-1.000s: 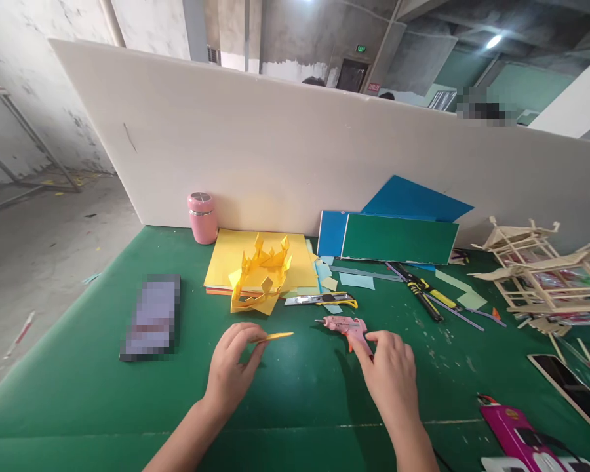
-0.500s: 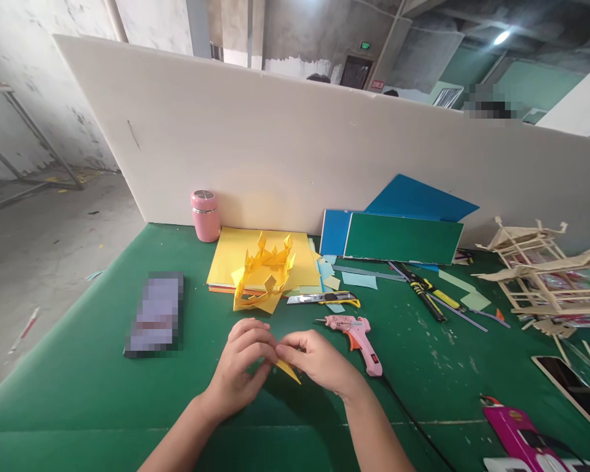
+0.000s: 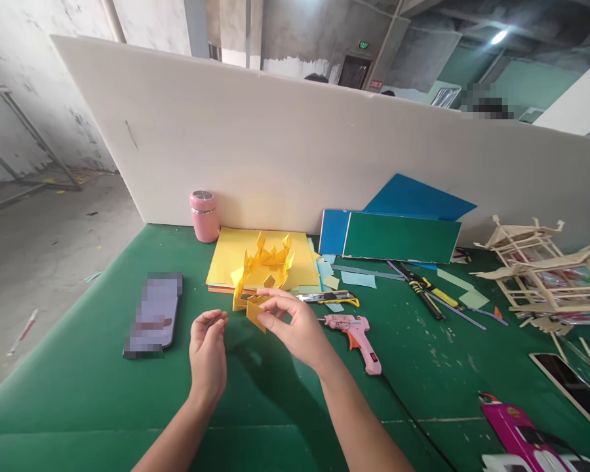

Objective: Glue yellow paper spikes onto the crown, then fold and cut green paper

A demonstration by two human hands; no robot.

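Note:
My right hand (image 3: 295, 328) pinches a small folded piece of yellow paper (image 3: 254, 314) between thumb and fingers. This piece hangs just in front of the yellow paper crown (image 3: 240, 282) and covers part of its near side. Apart from it, on the left, my left hand (image 3: 209, 354) is raised with its fingers curled in toward the thumb; nothing shows in it. The crown stands on the near edge of a stack of yellow sheets (image 3: 226, 252). Just right of my right hand lie a utility knife (image 3: 329, 297) and a pink glue gun (image 3: 356, 334).
A blurred phone (image 3: 153, 314) lies at left, a pink flask (image 3: 204, 216) behind it. Blue and green boards (image 3: 402, 237) lean on the white partition (image 3: 275, 144). Pliers (image 3: 425, 295), stick models (image 3: 545, 269), another phone (image 3: 570, 393) and a magenta device (image 3: 514, 429) occupy the right side.
My hands have separated. The left moved left and lost contact with the folded yellow paper; the right carried it up and left, toward the crown, and turned it.

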